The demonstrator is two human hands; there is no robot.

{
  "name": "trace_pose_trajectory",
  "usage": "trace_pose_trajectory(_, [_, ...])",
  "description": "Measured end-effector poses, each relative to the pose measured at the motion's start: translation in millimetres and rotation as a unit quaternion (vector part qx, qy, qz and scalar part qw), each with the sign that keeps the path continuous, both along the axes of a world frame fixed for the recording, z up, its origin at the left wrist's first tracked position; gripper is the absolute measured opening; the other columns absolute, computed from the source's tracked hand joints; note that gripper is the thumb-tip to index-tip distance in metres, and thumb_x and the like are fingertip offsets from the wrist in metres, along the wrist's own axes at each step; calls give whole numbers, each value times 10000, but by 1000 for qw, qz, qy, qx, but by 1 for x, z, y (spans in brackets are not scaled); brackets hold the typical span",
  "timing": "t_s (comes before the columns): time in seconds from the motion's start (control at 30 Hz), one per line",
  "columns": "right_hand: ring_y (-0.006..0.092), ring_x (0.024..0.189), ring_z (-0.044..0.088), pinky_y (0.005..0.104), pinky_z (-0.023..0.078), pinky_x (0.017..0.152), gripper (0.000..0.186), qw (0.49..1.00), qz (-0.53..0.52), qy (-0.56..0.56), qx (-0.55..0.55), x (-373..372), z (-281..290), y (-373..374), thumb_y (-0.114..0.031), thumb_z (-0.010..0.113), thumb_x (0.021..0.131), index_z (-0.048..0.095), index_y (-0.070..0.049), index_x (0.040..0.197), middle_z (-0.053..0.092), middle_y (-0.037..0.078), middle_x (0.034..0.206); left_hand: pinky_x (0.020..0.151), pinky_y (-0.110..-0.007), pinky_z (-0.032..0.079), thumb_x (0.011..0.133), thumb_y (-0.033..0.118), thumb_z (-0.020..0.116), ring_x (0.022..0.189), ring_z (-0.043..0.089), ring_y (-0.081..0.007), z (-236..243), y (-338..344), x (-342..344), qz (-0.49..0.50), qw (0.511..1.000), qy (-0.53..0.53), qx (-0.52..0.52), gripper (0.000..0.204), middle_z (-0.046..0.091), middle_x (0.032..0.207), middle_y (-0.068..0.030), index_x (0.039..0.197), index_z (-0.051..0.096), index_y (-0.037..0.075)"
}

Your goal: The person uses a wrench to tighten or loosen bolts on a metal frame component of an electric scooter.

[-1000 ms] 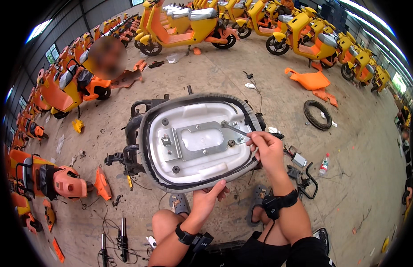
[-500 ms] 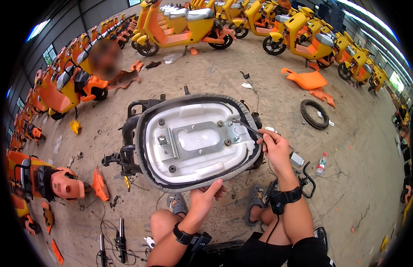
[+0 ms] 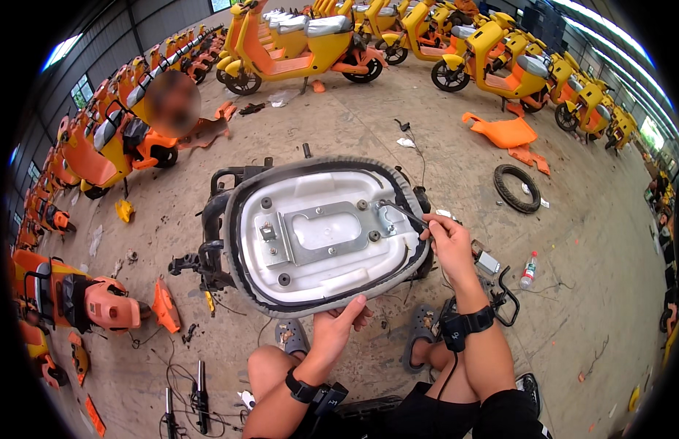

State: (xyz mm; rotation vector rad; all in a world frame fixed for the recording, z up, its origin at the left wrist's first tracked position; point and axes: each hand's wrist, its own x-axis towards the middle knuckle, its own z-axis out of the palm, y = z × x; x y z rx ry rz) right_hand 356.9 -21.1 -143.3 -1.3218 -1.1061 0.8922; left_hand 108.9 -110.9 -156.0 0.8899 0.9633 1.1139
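Note:
An upturned scooter seat (image 3: 277, 196) lies across a dark frame, its white plastic underside facing up. A silver metal bracket (image 3: 299, 252) is fixed along its middle, with a smaller hinge plate (image 3: 388, 218) at the right end. My left hand (image 3: 341, 319) grips the seat's near rim, thumb on top and fingers mostly hidden underneath. Between the fingers of my right hand (image 3: 449, 238) is a thin dark hex key (image 3: 409, 211), held over the seat's right rim. Its bent end rests at the hinge plate; whether it sits in a bolt I cannot tell.
The dark scooter frame (image 3: 211, 219) juts out left of the seat. Around lie a tyre (image 3: 506, 197), a plastic bottle (image 3: 529, 269), orange panels (image 3: 504, 132), shock absorbers (image 3: 200, 395) and cables. Yellow scooters (image 3: 303, 47) stand in rows behind; a person (image 3: 174, 102) is at the left.
My right hand has shifted very slightly to the left and nearer, and the hex key's angle has changed a little. My left hand and the seat stay nearly in place.

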Motion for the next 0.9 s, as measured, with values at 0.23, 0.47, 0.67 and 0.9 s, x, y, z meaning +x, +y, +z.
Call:
trace_pose_trajectory(0.23, [118,643,596,263,467,623,242,985,-52,-161,20,-5,0,-1,-177,625,894,710,-29,1064,673,63,724,533,-262,458,919,197,660,641,626,-147,-2,0,-1,-4,1000,1,1,256,671,789,-100,1058,607,-11])
trace_pose_trajectory(0.47, [339,781,680,382,521,711,240,950,-67,-303,26,-12,11,-4,-252,625,853,752,-107,996,703,184,861,533,-262,458,919,206,665,630,621,-145,0,0,0,0,1000,2,-3,245,679,788,-108,1028,619,-8])
trace_pose_trajectory(0.67, [351,825,670,402,515,755,278,937,-66,-340,-46,-15,24,-6,-251,631,841,731,-132,1072,711,158,899,535,-259,455,920,223,672,622,615,-136,-6,1,0,1,1000,-1,-3,231,684,783,-105,976,635,2])
trace_pose_trajectory(0.9, [341,809,644,414,499,744,283,916,-78,-388,62,-4,14,-7,-229,644,852,718,-143,1112,655,141,911,544,-257,454,918,232,676,621,614,-134,-3,-1,-1,-4,1000,3,-7,234,683,784,-101,981,636,11])
